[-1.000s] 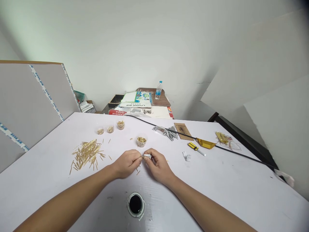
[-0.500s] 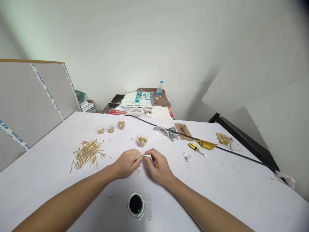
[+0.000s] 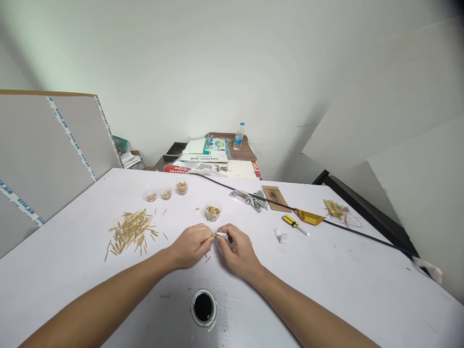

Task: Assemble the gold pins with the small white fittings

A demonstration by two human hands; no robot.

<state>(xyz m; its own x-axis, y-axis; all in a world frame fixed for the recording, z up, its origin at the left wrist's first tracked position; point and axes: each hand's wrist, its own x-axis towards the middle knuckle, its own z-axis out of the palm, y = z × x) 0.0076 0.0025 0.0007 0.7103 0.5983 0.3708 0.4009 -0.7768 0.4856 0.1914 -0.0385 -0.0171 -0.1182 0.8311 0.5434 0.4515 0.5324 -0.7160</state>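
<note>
My left hand (image 3: 192,245) and my right hand (image 3: 237,249) meet over the table, fingers pinched together. Between their fingertips a bit of a thin gold pin (image 3: 215,236) shows, and the left fingers are closed on it. A small flat white-silver piece (image 3: 222,235) sits in my right fingers; its kind is unclear. Just beyond the hands stands a clear cup of gold pieces (image 3: 213,216). A loose gold pin (image 3: 208,259) lies on the table below the fingertips. To the left spreads a pile of gold pins (image 3: 132,231).
Farther back left are three small cups, one a clear cup (image 3: 181,190). At right lie a yellow-black screwdriver (image 3: 295,224), a folded gold tray (image 3: 310,217) and a long black cable (image 3: 366,232). A round dark hole (image 3: 203,307) opens near me.
</note>
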